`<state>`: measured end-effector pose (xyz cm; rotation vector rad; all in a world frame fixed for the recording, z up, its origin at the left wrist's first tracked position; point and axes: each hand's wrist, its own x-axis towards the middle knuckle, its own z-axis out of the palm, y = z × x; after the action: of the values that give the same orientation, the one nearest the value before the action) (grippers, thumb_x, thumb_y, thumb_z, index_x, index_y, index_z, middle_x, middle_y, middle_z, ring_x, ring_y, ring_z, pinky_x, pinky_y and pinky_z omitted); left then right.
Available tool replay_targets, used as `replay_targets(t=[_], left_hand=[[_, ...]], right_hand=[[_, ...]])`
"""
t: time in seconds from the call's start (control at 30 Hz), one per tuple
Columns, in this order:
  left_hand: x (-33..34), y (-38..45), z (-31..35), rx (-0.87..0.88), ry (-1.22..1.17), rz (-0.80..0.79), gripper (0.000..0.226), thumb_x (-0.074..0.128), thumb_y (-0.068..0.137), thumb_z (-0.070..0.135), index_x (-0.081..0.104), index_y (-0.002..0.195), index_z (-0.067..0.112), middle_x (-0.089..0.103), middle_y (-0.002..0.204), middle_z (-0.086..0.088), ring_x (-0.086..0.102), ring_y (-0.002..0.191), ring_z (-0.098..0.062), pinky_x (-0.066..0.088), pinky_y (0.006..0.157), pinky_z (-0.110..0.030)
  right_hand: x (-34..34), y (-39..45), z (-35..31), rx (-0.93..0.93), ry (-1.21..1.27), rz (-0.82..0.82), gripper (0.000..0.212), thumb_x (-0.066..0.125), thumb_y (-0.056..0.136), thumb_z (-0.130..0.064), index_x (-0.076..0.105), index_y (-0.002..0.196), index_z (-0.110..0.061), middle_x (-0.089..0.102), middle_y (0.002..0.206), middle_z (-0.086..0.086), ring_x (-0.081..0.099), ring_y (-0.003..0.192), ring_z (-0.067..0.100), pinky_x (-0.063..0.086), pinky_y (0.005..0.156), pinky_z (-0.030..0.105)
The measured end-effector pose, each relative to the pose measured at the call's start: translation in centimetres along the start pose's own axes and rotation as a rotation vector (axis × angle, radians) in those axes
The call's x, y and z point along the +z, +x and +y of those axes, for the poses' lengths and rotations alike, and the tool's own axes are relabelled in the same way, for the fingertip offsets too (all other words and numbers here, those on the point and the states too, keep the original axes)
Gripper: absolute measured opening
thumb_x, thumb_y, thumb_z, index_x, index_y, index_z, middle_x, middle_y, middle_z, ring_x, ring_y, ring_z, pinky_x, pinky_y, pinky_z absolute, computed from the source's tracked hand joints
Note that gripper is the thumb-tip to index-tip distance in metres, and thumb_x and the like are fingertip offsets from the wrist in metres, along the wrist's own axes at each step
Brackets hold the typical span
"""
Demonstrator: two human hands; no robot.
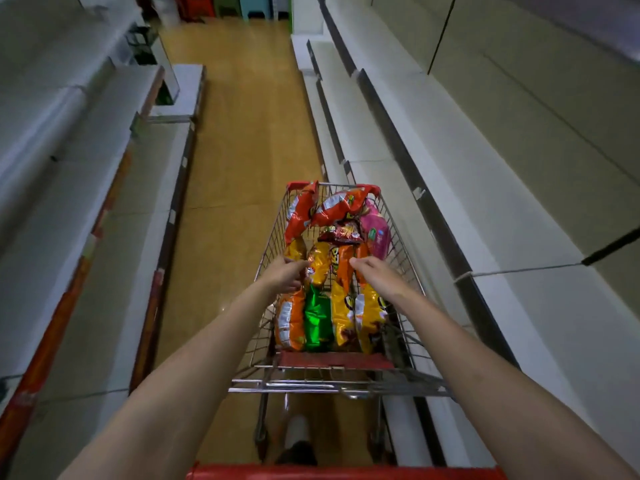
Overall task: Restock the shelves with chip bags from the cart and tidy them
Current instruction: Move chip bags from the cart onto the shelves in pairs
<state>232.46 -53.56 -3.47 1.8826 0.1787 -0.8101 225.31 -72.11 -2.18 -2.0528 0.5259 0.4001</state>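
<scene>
I reach both hands into the wire cart (398, 233): my left hand (285, 273) pinches a yellow chip bag (320, 261), my right hand (377, 275) rests loosely on an orange chip bag (343, 268). Bare shelves (433, 161) flank the aisle.

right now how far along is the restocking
Barely begun. Done: nothing that shows; the shelves on both sides of the aisle look bare. In hand: both hands reach into the cart, the left hand and right hand over the yellow and orange bags, with no firm grip visible yet. Left: the whole load of bags still has to go onto the shelves and be tidied.
</scene>
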Motion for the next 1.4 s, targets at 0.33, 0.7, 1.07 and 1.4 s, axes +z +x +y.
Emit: replay_targets(t=[0.33,0.7,1.07,1.4], left_hand=[[4.4,8.9,-5.0,-0.225,0.033,-0.02,0.022,0.061,0.092,0.031,0.048,0.084,0.016,0.049,0.088,-0.006,0.052,0.083,-0.023,0.048,0.084,-0.038],[7.6,16.1,-11.5,-0.469,0.005,0.077,0.02,0.061,0.092,0.027,0.049,0.08,0.015,0.052,0.089,-0.006,0.053,0.092,-0.024,0.047,0.088,-0.038],[10.3,23.9,-13.1,-0.264,0.267,0.109,0.044,0.053,0.097,0.014,0.041,0.137,0.003,0.051,0.137,-0.014,0.048,0.126,-0.03,0.041,0.099,-0.034],[9.8,24.1,-13.5,-0.251,0.493,0.106,0.03,0.063,0.092,0.02,0.061,0.118,0.005,0.064,0.116,-0.012,0.059,0.106,-0.027,0.047,0.082,-0.034]], right_hand=[[1.5,8.0,5.1,0.175,-0.144,-0.122,0.067,0.051,0.092,-0.057,0.039,0.144,-0.016,0.027,0.155,0.007,0.026,0.142,0.028,0.027,0.114,0.047],[7.0,18.4,11.9,0.249,-0.106,-0.318,0.068,0.055,0.095,-0.045,0.03,0.147,-0.009,0.029,0.154,0.01,0.035,0.137,0.03,0.035,0.109,0.044],[11.5,25.7,17.7,0.189,-0.138,-0.261,0.081,0.062,0.093,-0.023,0.01,0.154,-0.015,0.008,0.162,0.003,0.031,0.141,0.029,0.036,0.11,0.044],[12.9,26.8,17.9,0.221,-0.129,-0.123,0.037,0.062,0.092,-0.011,0.057,0.128,-0.009,0.044,0.137,0.014,0.054,0.118,0.035,0.045,0.1,0.045]])
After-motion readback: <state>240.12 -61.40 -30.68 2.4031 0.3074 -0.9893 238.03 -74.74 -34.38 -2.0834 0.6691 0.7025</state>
